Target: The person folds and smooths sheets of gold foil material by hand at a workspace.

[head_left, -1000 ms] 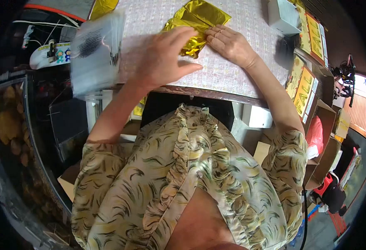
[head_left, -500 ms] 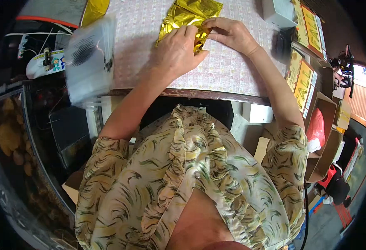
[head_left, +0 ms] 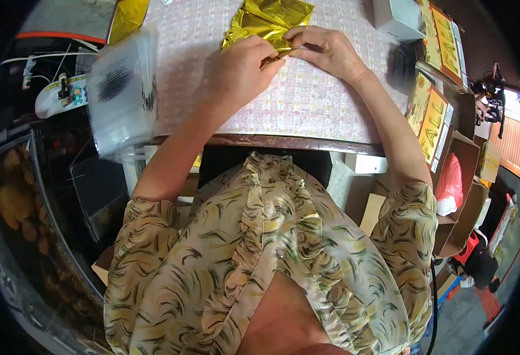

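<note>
Gold foil [head_left: 266, 21] cropped above, bag print [head_left: 112, 86] illegible

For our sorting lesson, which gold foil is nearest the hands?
The crumpled foil by the left hand, pinched by the right hand; the other foil lies far left.

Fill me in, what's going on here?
A person is working a crumpled piece of gold foil on the table. The right hand seems to pinch its near edge; the left hand is curled at the same edge, its grip partly hidden. A stack of clear plastic sleeves lies at the table's left edge.
</note>
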